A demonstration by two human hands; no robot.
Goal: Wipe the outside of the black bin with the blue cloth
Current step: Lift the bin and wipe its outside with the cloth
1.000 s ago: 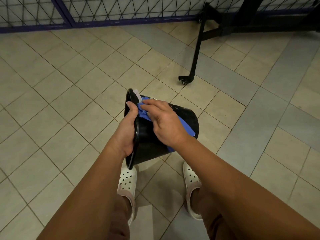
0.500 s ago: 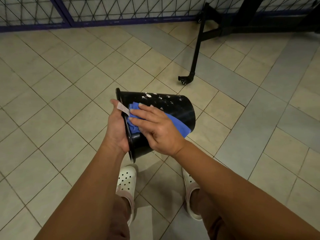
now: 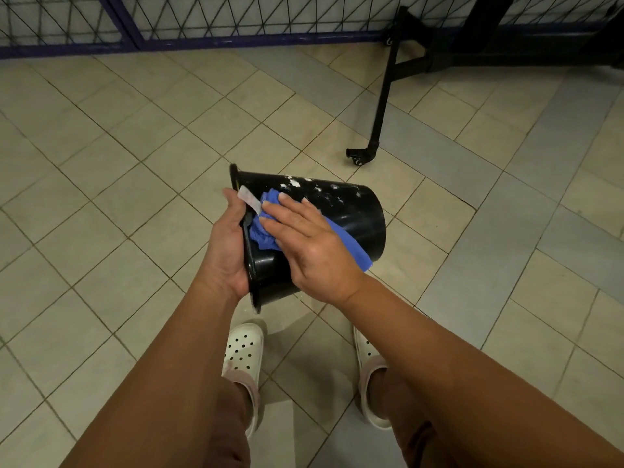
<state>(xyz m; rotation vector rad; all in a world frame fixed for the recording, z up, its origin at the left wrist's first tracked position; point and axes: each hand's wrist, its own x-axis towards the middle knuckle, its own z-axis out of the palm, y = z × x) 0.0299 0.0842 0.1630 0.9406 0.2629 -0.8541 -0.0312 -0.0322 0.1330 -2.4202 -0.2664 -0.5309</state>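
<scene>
Two hands meet on the black bin (image 3: 351, 211), which lies tipped on its side in the air above the tiled floor (image 3: 118, 163). The left hand (image 3: 226, 251) grips the bin's rim (image 3: 234, 173), with the thumb lying along the outer edge beside a white tag (image 3: 249, 200); its fingers go round the rim out of sight. Just right of that grip, the right hand (image 3: 310, 244) lies flat with its fingers straight and slightly spread, pressing the blue cloth (image 3: 266, 234) against the bin's outer wall. The cloth bunches between the two hands, and a strip of it trails out past the right palm toward the bin's base. Beyond the right fingertips, white flecks (image 3: 304, 184) dot the wall. Below the hands stand two white clogs (image 3: 243, 346). Well beyond the bin are a black stand leg (image 3: 381, 106) and a wire fence (image 3: 236, 18).
</scene>
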